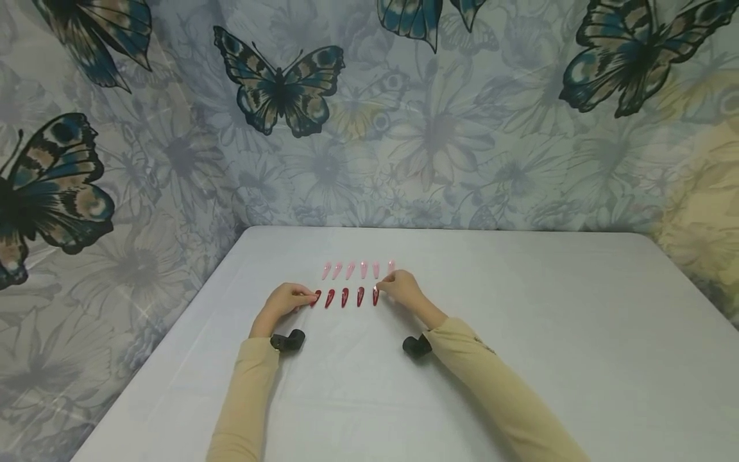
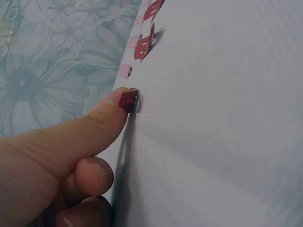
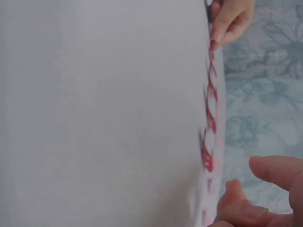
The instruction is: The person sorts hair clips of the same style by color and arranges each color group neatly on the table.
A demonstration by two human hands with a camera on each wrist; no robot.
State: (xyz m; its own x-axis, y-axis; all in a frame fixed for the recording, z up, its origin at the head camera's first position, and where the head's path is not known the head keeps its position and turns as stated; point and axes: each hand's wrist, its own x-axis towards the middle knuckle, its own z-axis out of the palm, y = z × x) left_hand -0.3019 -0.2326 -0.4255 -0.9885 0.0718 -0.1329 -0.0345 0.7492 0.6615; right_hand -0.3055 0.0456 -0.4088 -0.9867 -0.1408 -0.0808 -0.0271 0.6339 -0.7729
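Several glossy red false nails (image 1: 344,297) lie in a row across the white table. Behind them runs a second row of pale pink false nails (image 1: 350,269). At the left end of the red row, my left hand (image 1: 285,299) pinches the last red nail (image 2: 128,100), which shows at the thumb tip in the left wrist view. My right hand (image 1: 402,290) is at the row's other end, fingertips close over the rightmost red nail (image 1: 376,296) in the head view. Thumb and fingers (image 3: 272,170) stand apart in the right wrist view, with nothing between them.
The white table (image 1: 369,398) reaches back to a wall covering (image 1: 439,135) printed with flowers and butterflies. A black wrist camera (image 1: 288,340) juts inward from the left sleeve, and another black camera (image 1: 417,346) from the right sleeve.
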